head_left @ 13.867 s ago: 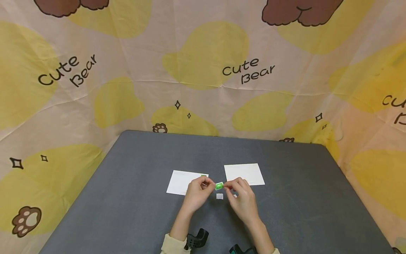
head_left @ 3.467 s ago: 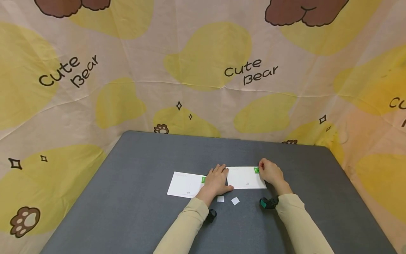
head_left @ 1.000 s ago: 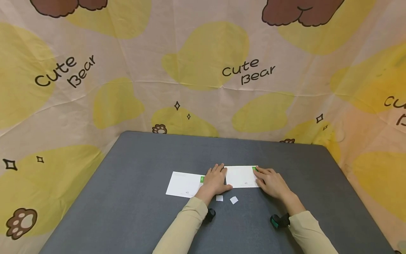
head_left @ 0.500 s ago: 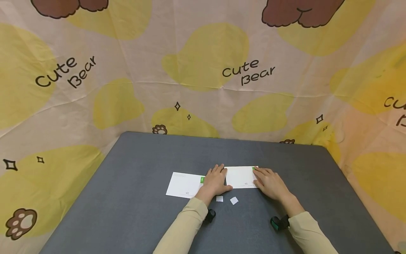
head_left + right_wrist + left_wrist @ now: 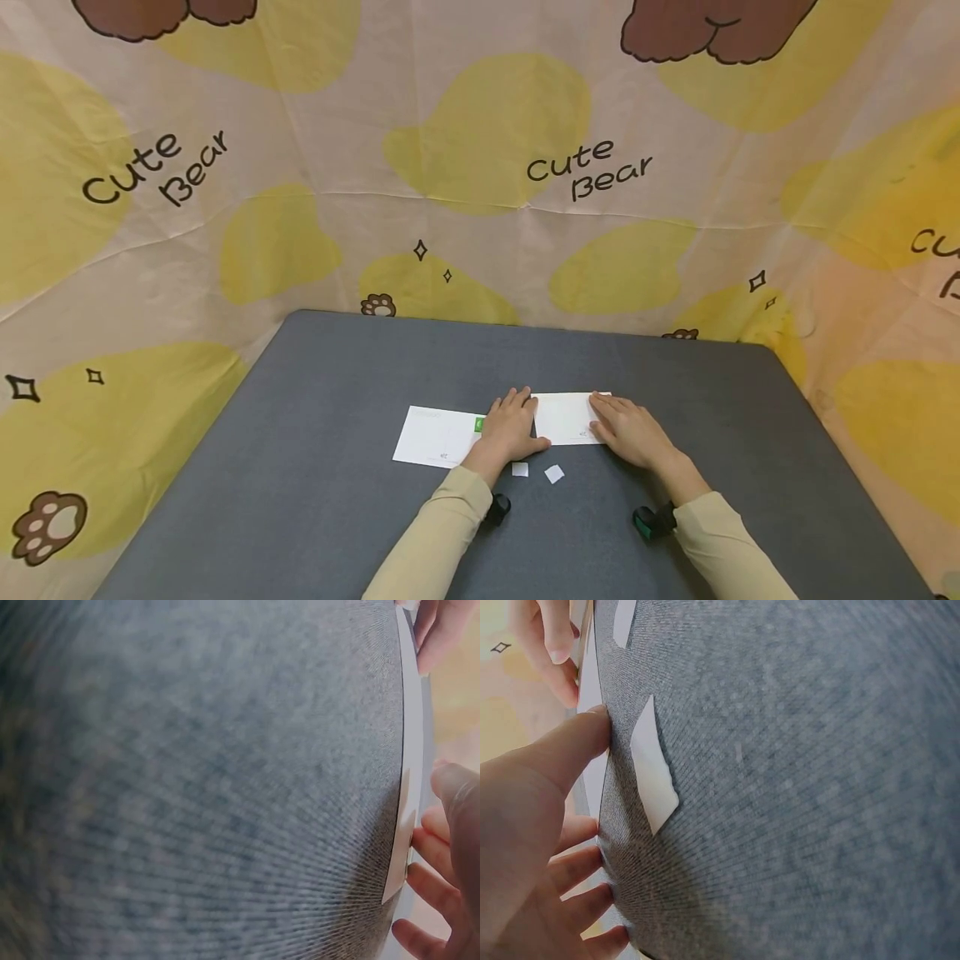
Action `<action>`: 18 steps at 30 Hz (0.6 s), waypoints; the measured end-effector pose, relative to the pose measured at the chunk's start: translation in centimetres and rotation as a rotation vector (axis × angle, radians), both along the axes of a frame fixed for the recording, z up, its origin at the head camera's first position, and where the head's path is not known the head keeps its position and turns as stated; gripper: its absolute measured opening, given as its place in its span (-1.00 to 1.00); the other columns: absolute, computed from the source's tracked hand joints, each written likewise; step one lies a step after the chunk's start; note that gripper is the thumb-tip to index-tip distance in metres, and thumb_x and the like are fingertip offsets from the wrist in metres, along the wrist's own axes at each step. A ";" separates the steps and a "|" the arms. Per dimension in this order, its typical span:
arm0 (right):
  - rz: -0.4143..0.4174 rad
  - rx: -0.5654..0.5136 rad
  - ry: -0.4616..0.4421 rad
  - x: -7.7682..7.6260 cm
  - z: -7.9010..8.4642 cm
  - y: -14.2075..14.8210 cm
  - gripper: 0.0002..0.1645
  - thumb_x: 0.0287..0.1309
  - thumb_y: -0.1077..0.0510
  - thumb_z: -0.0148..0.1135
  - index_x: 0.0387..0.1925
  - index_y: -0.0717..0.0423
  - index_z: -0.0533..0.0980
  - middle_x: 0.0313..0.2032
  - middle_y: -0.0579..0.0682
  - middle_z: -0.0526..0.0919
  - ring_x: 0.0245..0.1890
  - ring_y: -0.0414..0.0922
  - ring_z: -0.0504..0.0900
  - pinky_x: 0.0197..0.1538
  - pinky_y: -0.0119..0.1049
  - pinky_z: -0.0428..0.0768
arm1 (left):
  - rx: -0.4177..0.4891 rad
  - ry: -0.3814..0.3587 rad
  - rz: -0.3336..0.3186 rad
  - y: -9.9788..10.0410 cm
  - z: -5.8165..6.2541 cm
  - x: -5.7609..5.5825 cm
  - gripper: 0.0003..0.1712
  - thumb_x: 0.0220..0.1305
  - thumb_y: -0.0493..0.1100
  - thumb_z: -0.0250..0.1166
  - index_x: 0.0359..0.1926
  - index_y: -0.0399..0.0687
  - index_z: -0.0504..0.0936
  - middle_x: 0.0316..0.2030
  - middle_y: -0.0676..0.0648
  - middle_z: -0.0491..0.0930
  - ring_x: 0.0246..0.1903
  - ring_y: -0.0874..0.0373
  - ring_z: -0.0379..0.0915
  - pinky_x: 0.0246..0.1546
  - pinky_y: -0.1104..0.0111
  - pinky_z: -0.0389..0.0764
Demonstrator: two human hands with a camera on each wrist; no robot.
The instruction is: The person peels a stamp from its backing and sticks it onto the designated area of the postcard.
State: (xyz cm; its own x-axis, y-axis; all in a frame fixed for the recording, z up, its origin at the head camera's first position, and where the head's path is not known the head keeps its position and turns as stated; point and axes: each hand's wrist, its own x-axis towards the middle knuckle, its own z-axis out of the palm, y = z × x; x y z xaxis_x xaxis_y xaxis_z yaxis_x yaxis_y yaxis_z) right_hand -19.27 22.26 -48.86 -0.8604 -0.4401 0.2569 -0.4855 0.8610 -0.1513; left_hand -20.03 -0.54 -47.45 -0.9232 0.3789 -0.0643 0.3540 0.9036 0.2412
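Note:
A white envelope (image 5: pixel 566 417) lies flat on the right. Across its left edge rests my left hand (image 5: pixel 512 429), fingers spread and straight. My right hand (image 5: pixel 633 429) presses straight fingers on its upper right corner, hiding the green stamp there. A second white envelope (image 5: pixel 435 436), left of my left hand, bears a green stamp (image 5: pixel 478 425) at its upper right; my left hand partly covers its right edge. In the left wrist view the left thumb touches the right-hand envelope's edge. The right wrist view has the right fingertips on the envelope's surface.
Two small white paper squares, one (image 5: pixel 520 470) beside the left wrist and another (image 5: pixel 554 474) right of it, lie in front of the right-hand envelope. The grey table (image 5: pixel 337 517) ends at a patterned cloth backdrop (image 5: pixel 480 167).
Both hands first held a green stamp between them. The right hand then set it on the right-hand envelope's corner while the left steadied the envelope. Lately the right fingers slid left over the stamp, covering it.

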 end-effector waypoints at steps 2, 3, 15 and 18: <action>-0.008 -0.007 -0.013 0.0 0.0 0.0 -0.45 0.15 0.08 0.17 0.15 0.25 0.42 0.12 0.16 0.50 0.06 0.19 0.48 0.00 0.15 0.44 | 0.002 -0.003 0.001 0.0 0.0 0.0 -0.14 0.03 0.25 0.30 0.28 -0.06 0.32 0.33 -0.08 0.20 0.35 -0.03 0.05 0.27 0.09 0.18; -0.012 -0.009 -0.018 -0.1 -0.1 0.0 -0.45 0.15 0.08 0.17 0.15 0.24 0.42 0.12 0.16 0.50 0.06 0.19 0.48 0.00 0.15 0.44 | 0.002 -0.004 0.001 0.0 0.0 0.0 -0.15 0.03 0.24 0.30 0.28 -0.06 0.32 0.33 -0.08 0.20 0.35 -0.03 0.05 0.28 0.09 0.18; -0.018 -0.038 -0.041 -0.2 0.1 0.0 -0.48 0.16 0.11 0.16 0.14 0.23 0.43 0.12 0.14 0.50 0.06 0.18 0.48 0.00 0.17 0.43 | 0.001 -0.012 0.002 -0.1 0.0 0.0 -0.15 0.04 0.24 0.29 0.28 -0.06 0.32 0.34 -0.07 0.19 0.35 -0.02 0.04 0.28 0.08 0.17; -0.003 -0.047 -0.027 -0.3 0.0 0.2 -0.49 0.16 0.12 0.16 0.13 0.24 0.43 0.12 0.15 0.50 0.06 0.17 0.48 0.01 0.16 0.42 | 0.001 -0.013 0.002 -0.1 0.1 0.0 -0.15 0.04 0.24 0.29 0.29 -0.07 0.32 0.34 -0.08 0.19 0.35 -0.03 0.03 0.28 0.08 0.16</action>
State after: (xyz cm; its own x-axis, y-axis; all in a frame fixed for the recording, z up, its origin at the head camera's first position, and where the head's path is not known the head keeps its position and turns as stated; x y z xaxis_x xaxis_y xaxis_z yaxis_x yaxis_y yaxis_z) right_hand -19.56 22.45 -48.83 -0.8687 -0.4255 0.2537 -0.4781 0.8541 -0.2046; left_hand -20.01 -0.61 -47.33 -0.9230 0.3772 -0.0758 0.3492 0.9039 0.2470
